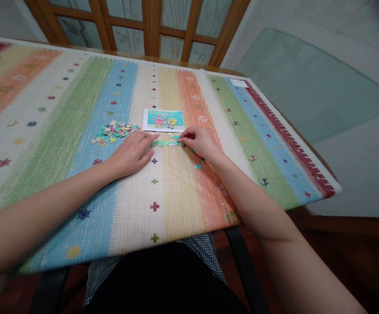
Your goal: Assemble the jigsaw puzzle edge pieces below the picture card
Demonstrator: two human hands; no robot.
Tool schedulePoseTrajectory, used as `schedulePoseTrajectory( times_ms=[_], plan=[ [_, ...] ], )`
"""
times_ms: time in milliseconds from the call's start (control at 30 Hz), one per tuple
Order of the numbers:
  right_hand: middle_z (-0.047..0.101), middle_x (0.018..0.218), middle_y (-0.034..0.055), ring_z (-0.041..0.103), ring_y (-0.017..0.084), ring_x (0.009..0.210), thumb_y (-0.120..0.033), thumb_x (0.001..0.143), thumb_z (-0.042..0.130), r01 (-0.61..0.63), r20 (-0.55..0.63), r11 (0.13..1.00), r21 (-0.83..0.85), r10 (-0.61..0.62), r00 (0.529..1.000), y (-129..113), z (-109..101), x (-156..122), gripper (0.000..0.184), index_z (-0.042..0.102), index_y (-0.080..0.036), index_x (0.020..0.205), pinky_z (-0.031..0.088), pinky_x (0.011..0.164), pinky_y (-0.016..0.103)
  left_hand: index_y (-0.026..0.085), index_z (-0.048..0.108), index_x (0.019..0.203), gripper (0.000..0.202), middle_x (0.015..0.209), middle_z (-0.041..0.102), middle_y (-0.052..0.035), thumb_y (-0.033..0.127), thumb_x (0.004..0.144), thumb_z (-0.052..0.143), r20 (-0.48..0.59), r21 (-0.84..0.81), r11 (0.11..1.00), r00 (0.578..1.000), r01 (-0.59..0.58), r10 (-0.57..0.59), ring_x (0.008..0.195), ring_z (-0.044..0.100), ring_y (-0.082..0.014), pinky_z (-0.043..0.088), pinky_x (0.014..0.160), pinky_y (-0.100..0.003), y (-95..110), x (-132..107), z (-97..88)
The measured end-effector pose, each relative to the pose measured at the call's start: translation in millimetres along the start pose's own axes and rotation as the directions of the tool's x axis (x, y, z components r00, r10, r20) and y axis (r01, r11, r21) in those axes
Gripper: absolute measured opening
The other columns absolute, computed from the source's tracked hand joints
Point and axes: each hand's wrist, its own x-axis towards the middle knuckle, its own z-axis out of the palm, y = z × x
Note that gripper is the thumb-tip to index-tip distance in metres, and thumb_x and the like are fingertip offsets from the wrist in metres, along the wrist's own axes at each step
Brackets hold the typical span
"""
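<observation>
A narrow strip of joined jigsaw puzzle pieces (pixel 166 143), teal and yellow-green, lies on the tablecloth. At its left end rests my left hand (pixel 133 152), palm down with fingers stretched out and its fingertips at the strip's edge. My right hand (pixel 201 140) is pinched at the strip's right end on a small puzzle piece (pixel 175 136), partly hidden by the fingertips. Just beyond the strip lies a picture card (pixel 165 121) with cartoon figures on a teal ground. Beside my left hand is a heap of loose puzzle pieces (pixel 115 131).
Several more loose pieces (pixel 199 165) lie below my right wrist. A striped cloth (pixel 137 209) covers the table. At its far right corner is a white label (pixel 238 83). Wooden-framed glass doors (pixel 150 30) stand behind the table, and a chair armrest (pixel 245 266) is near its front edge.
</observation>
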Motion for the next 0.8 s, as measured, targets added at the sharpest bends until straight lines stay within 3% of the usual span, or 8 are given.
schedulePoseTrajectory(
  times_ms=[133,267,367,500,800],
  plan=[
    [0.074,0.092,0.0094,0.066,0.024,0.088,-0.028,0.088,0.074,0.049,-0.051,0.994,-0.098,-0.055,0.997,-1,-2,1,0.011,0.08,-0.02,0.083,0.05,0.086,0.039,0.014,0.049,0.15,0.049,0.139,0.059,-0.0172,0.032,0.104,0.044,0.006,-0.002,1.0,1.0,0.007,-0.007,0.131,0.051,-0.0314,0.034,0.121,-0.052,1,1,-1.2],
    [0.073,0.087,0.009,0.065,0.022,0.08,-0.024,0.093,0.066,0.022,0.046,0.995,-0.094,-0.017,0.999,1,-8,1,0.018,0.081,-0.019,0.086,0.049,0.083,0.038,0.013,0.049,0.15,0.05,0.138,0.059,-0.018,0.033,0.104,0.044,0.004,-0.004,1.0,1.0,0.006,-0.006,0.13,0.051,-0.032,0.036,0.119,-0.052,1,0,-1.2],
    [0.073,0.093,0.0089,0.065,0.023,0.087,-0.022,0.089,0.07,0.094,0.11,0.987,-0.13,-0.08,0.991,6,-12,2,0.013,0.082,-0.02,0.096,0.049,0.085,0.038,0.016,0.049,0.15,0.049,0.138,0.059,-0.0166,0.032,0.104,0.044,0.0,-0.003,1.0,1.0,0.004,-0.004,0.131,0.051,-0.0314,0.035,0.119,-0.052,1,0,-0.9],
    [0.07,0.098,0.0083,0.063,0.022,0.089,-0.022,0.087,0.073,0.169,0.175,0.971,-0.171,-0.139,0.975,12,-16,3,0.023,0.08,-0.021,0.109,0.049,0.089,0.038,0.015,0.049,0.15,0.049,0.138,0.059,-0.0168,0.032,0.104,0.044,-0.002,-0.011,1.0,1.0,0.002,-0.002,0.131,0.051,-0.0316,0.034,0.121,-0.053,1,0,-0.6],
    [0.071,0.101,0.009,0.064,0.023,0.093,-0.022,0.087,0.075,0.201,0.207,0.968,-0.152,-0.167,0.964,13,-21,3,0.015,0.079,-0.022,0.101,0.051,0.091,0.039,0.014,0.049,0.15,0.05,0.138,0.059,-0.0179,0.033,0.104,0.044,0.006,-0.011,1.0,1.0,0.005,-0.005,0.131,0.05,-0.0324,0.036,0.119,-0.053,-1,0,-0.1]
  ],
)
